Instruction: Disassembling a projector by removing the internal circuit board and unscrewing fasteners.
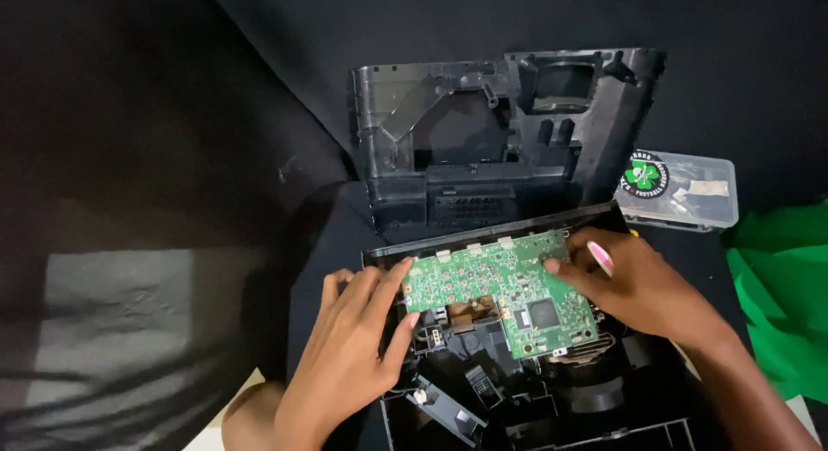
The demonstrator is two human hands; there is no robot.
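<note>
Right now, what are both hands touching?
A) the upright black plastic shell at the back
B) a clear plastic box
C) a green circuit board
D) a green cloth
C: the left hand and right hand both rest fingers on the green circuit board over the open black casing.

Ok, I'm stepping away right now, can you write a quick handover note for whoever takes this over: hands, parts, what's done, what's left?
Left hand: fingertips on the left edge of the green circuit board, no closed grip.
Right hand: fingers on the board's right edge, with a pink-and-white tool tucked between them.
Board: sits tilted on the open black device base.
Done: the black plastic cover is off and stands behind the base.
Left: board is not yet lifted clear; whether it is still fastened cannot be told.
Nearby: clear plastic box and green cloth at right.
</note>
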